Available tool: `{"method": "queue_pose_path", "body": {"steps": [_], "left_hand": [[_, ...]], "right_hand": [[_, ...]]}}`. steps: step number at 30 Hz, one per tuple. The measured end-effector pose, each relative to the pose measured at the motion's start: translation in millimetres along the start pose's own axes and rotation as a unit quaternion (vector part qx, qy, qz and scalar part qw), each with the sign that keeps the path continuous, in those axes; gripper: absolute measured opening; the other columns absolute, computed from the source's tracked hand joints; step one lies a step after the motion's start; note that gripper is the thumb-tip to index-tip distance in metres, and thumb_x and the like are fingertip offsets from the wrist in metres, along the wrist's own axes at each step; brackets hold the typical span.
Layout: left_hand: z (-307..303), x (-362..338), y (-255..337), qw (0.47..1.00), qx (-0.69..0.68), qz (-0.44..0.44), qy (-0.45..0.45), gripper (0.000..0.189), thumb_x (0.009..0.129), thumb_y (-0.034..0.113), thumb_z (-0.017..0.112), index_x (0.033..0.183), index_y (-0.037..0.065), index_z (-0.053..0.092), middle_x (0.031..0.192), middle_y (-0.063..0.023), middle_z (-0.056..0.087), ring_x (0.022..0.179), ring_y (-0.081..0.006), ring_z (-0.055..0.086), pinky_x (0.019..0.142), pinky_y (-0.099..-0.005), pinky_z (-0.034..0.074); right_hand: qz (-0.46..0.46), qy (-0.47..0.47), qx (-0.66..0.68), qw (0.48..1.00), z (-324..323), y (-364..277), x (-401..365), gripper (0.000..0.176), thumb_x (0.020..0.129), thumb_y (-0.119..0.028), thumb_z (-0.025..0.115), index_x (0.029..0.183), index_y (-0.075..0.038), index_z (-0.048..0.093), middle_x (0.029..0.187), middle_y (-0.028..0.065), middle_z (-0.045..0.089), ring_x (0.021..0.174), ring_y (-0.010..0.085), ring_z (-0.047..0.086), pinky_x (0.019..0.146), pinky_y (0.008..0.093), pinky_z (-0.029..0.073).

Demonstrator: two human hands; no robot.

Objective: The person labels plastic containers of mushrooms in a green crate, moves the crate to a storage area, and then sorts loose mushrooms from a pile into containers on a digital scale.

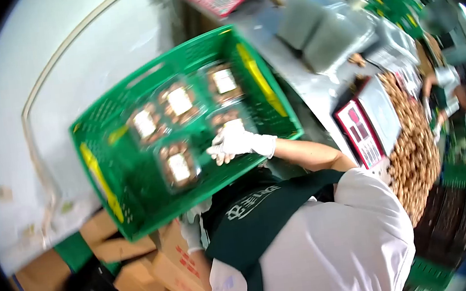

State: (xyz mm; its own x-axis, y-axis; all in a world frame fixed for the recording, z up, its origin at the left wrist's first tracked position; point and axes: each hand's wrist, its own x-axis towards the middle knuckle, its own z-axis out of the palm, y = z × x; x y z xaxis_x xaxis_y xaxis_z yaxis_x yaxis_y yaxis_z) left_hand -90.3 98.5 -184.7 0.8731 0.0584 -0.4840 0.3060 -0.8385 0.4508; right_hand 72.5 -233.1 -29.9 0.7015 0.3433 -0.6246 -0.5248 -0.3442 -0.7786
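Observation:
My right hand [238, 145], in a white glove, hovers inside a green plastic crate [138, 215] with its fingers apart. It partly covers a clear pack [229, 116] of small brown pieces with a white label. Four-sided labelled packs of the same kind lie around it: one pack [223, 82] at the upper right, another pack [178, 101] near the middle, and several more to the left and below. My left hand [193, 229], also gloved, is down by the crate's near outer wall, its fingers blurred and partly hidden.
To the right, a red-framed scale [359, 132] stands beside a heap of brown, mushroom-like pieces [414, 166]. Stacked clear trays [326, 30] sit on the metal table. Cardboard boxes [174, 262] are below the crate. Another person [445, 86] works at the far right.

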Motion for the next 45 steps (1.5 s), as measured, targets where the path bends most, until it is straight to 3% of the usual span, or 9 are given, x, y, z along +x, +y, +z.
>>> {"method": "queue_pose_path", "body": {"steps": [6, 8, 12, 18, 31, 35, 41, 43, 45], "left_hand": [[6.6, 42.1, 30.2, 0.977, 0.12, 0.126, -0.125, 0.047, 0.083, 0.036, 0.059, 0.119, 0.006, 0.058, 0.115, -0.0178, 0.06, 0.1, -0.0328, 0.059, 0.086, -0.038, 0.046], [6.9, 43.9, 61.2, 0.977, 0.113, 0.089, -0.16, 0.046, 0.084, 0.038, 0.057, 0.117, 0.006, 0.058, 0.111, -0.0196, 0.061, 0.1, -0.0343, 0.059, 0.087, -0.0377, 0.046], [9.7, 43.3, 105.9, 0.962, 0.125, 0.118, -0.212, 0.052, 0.083, 0.044, 0.055, 0.123, 0.01, 0.055, 0.119, -0.0186, 0.057, 0.109, -0.0362, 0.054, 0.093, -0.0423, 0.042], [3.4, 12.7, 179.2, 0.954, 0.167, 0.144, -0.205, 0.049, 0.082, 0.041, 0.058, 0.119, 0.009, 0.058, 0.115, -0.0163, 0.06, 0.106, -0.035, 0.056, 0.09, -0.0417, 0.044], [-0.1, -23.9, 248.0, 0.958, 0.128, 0.214, -0.138, 0.04, 0.083, 0.036, 0.059, 0.115, 0.012, 0.059, 0.099, -0.0146, 0.065, 0.094, -0.0326, 0.06, 0.081, -0.0398, 0.047], [0.7, -17.0, 259.4, 0.931, 0.111, 0.323, -0.131, 0.041, 0.082, 0.041, 0.06, 0.108, 0.01, 0.061, 0.087, -0.0168, 0.065, 0.08, -0.0359, 0.061, 0.07, -0.0422, 0.048], [28.4, 29.2, 215.9, 0.892, 0.19, 0.394, -0.112, 0.053, 0.077, 0.048, 0.066, 0.112, 0.008, 0.061, 0.079, -0.0198, 0.065, 0.073, -0.0341, 0.064, 0.065, -0.0405, 0.052], [19.4, 17.3, 240.4, 0.881, 0.264, 0.368, -0.141, 0.041, 0.082, 0.032, 0.066, 0.112, 0.005, 0.06, 0.086, -0.0192, 0.067, 0.073, -0.0293, 0.066, 0.066, -0.0347, 0.052], [24.0, 24.4, 229.0, 0.889, 0.163, 0.376, -0.201, 0.047, 0.088, 0.039, 0.055, 0.12, 0.005, 0.054, 0.093, -0.0261, 0.062, 0.084, -0.0414, 0.06, 0.071, -0.0451, 0.049]], "right_hand": [[-0.125, 0.353, 0.033, 0.927, -82.4, 35.7, -116.9, 0.017, 0.087, -0.018, 0.059, 0.089, -0.003, 0.068, 0.082, 0.0036, 0.068, 0.071, 0.0087, 0.062, 0.067, 0.0239, 0.051], [-0.108, 0.546, -0.094, 0.825, -111.2, 67.2, -139.0, 0.02, 0.087, -0.023, 0.059, 0.097, -0.009, 0.069, 0.093, 0.0113, 0.069, 0.082, 0.0189, 0.066, 0.076, 0.0288, 0.05], [0.036, 0.652, -0.202, 0.73, -194.2, 181.0, -152.6, 0.024, 0.077, -0.024, 0.062, 0.096, -0.009, 0.069, 0.084, 0.0171, 0.066, 0.079, 0.0328, 0.065, 0.074, 0.0359, 0.051], [0.202, 0.614, -0.285, 0.708, -265.9, 225.9, -170.8, 0.024, 0.066, -0.022, 0.075, 0.08, -0.004, 0.068, 0.078, 0.0182, 0.065, 0.076, 0.0347, 0.065, 0.069, 0.0419, 0.052], [0.164, 0.573, -0.302, 0.744, -276.3, 234.2, -172.3, 0.025, 0.068, -0.023, 0.072, 0.077, 0.0, 0.068, 0.075, 0.0213, 0.064, 0.073, 0.0357, 0.064, 0.067, 0.042, 0.052], [0.067, 0.634, -0.341, 0.691, -275.8, 253.2, -157.6, 0.012, 0.068, -0.011, 0.059, 0.064, -0.002, 0.066, 0.068, 0.0237, 0.061, 0.063, 0.0377, 0.063, 0.059, 0.0457, 0.051], [0.138, 0.571, -0.358, 0.726, -269.0, 237.6, -159.8, 0.019, 0.075, -0.009, 0.051, 0.076, -0.004, 0.07, 0.082, 0.0198, 0.066, 0.078, 0.034, 0.065, 0.069, 0.0431, 0.053], [0.158, 0.559, -0.348, 0.736, -268.7, 231.8, -160.5, 0.021, 0.077, -0.008, 0.05, 0.084, -0.002, 0.069, 0.089, 0.021, 0.065, 0.082, 0.0341, 0.064, 0.069, 0.0425, 0.053], [0.152, 0.556, -0.355, 0.736, -266.9, 228.8, -162.5, 0.021, 0.078, -0.008, 0.05, 0.085, -0.001, 0.069, 0.089, 0.0214, 0.065, 0.081, 0.0341, 0.064, 0.068, 0.0428, 0.053]]}}
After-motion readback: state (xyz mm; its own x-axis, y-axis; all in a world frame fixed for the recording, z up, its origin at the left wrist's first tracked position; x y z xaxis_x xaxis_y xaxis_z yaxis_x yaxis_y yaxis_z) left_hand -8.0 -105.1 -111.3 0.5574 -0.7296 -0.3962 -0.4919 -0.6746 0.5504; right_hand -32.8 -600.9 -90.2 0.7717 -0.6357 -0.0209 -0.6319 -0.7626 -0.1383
